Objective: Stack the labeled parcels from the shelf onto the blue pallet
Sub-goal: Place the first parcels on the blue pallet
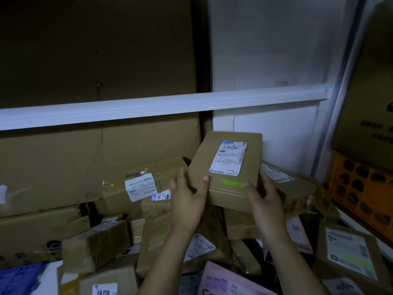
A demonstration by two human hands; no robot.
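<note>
Two hands, left hand and right hand, gripping labeled parcel, label print blurred

Held parcel above parcel heap, below shelf rail; crate at right; pallet lower left.

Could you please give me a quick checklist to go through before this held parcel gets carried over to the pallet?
1. Two-handed grip: ok. The left hand and right hand clasp the near corners of the held parcel.
2. Label present: ok. A white shipping label faces up, with a green strip below it.
3. Parcel lifted free of the pile: cannot tell; its underside is hidden.
4. Box condition: ok. The top and near edge look undented.
5. Pallet reachable: cannot tell. Only a blue corner shows at lower left.
6. Path clear: not ok. Loose parcels crowd the space below the hands.
</note>
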